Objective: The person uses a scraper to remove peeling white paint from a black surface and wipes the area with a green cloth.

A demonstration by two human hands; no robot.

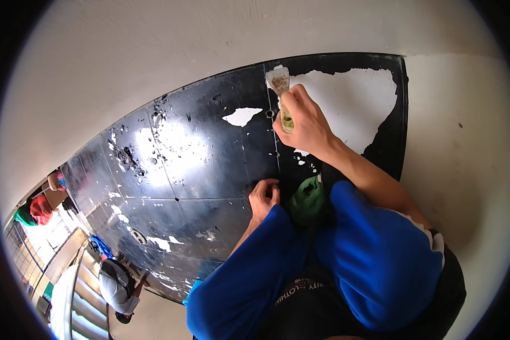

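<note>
My right hand [309, 116] is closed around the handle of a scraper [279, 80]. The scraper's flat, stained blade points away from me, over the edge of a bare white patch [345, 93] in a black, grid-lined surface [209, 164]. My left hand [263, 199] rests on the black surface beside my knee. Its fingers are curled in, and no tool shows in it. A crumpled green cloth [309, 198] lies between my knees, partly hidden by my blue trousers.
White chips [242, 117] and loose dark flakes [127, 158] dot the black surface. Pale walls [153, 62] border it at the far side and right. At the lower left are another person [119, 283], a white railing [82, 300], and red and green cloths [41, 209].
</note>
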